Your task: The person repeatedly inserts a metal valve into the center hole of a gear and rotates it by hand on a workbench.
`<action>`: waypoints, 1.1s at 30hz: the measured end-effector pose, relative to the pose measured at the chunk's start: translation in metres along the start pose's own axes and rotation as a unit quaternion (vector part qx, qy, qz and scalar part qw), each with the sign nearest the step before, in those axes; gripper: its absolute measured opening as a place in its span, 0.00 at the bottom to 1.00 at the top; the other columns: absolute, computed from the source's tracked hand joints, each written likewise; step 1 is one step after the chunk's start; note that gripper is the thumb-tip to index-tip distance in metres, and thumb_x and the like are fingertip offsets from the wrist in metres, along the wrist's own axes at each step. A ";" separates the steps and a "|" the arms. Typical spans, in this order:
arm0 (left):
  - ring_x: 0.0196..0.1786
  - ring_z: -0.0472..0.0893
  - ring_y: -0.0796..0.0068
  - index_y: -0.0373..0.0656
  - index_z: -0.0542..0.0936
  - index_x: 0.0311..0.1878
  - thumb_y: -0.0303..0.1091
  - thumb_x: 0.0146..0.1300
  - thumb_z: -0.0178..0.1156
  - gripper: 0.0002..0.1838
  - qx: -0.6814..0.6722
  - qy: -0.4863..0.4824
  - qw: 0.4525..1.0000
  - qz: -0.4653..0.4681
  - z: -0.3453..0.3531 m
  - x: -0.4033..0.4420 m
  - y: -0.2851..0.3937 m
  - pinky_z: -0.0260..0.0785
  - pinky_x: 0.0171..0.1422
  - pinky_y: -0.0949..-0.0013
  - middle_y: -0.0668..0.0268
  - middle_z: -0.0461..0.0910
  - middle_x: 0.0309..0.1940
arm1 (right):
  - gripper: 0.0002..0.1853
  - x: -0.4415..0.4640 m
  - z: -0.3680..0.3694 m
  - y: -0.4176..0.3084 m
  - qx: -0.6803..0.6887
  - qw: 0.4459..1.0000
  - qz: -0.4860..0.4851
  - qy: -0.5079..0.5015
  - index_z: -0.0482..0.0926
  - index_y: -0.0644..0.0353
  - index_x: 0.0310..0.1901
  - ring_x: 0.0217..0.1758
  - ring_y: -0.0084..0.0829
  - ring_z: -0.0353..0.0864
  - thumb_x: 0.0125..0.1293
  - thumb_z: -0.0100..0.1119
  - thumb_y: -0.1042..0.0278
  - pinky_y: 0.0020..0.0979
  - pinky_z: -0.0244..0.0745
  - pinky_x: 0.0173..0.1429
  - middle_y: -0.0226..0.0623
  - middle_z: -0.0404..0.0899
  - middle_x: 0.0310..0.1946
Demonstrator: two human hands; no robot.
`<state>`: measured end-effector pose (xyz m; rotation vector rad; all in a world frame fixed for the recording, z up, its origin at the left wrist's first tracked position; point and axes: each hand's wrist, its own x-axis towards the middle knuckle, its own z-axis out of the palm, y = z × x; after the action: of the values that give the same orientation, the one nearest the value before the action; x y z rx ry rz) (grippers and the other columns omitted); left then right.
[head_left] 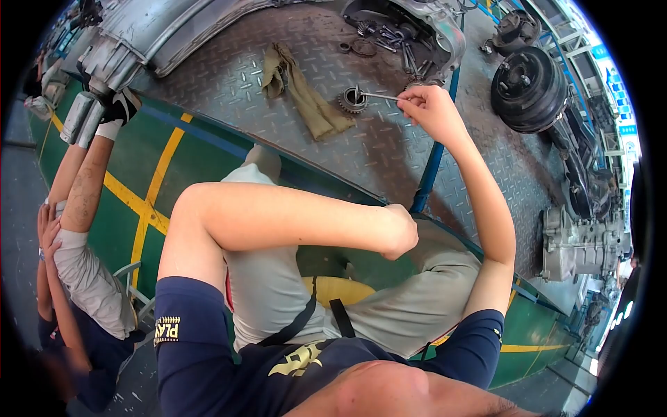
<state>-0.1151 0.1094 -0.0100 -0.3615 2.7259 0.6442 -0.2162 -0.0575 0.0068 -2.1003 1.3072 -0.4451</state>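
My right hand (432, 111) is closed, pinching a thin metal rod (381, 96) between thumb and fingers above the metal table. The rod's far end reaches a small toothed gear (353, 101) lying on the tabletop. Another gear-like part (415, 85) sits just behind this hand, partly covered by it. Across my lap, my left hand (401, 233) is curled into a fist near my knee, back of the hand up. Its fingertips are hidden, and I cannot see whether anything is inside. An olive cloth (299, 94) lies crumpled left of the gear.
Loose bolts and metal parts (396, 40) lie beside a metal housing (445, 35) at the back. To the right are a black drum (529, 89) and a ribbed metal casing (583, 243). Another person (90, 278) sits at the left, by a large metal assembly (125, 48).
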 end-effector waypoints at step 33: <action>0.47 0.89 0.59 0.41 0.91 0.42 0.34 0.54 0.70 0.13 0.034 -0.076 0.996 -0.022 -0.013 -0.006 0.016 0.80 0.46 0.59 0.56 0.90 0.42 | 0.09 -0.014 0.032 -0.071 -0.272 0.949 -0.128 0.096 0.78 0.64 0.33 0.40 0.52 0.83 0.63 0.61 0.66 0.48 0.78 0.45 0.47 0.82 0.35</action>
<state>-0.1176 0.1188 0.0093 -0.3405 2.5800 0.5413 -0.1563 -0.0122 0.0300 -2.7664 1.3854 -0.4398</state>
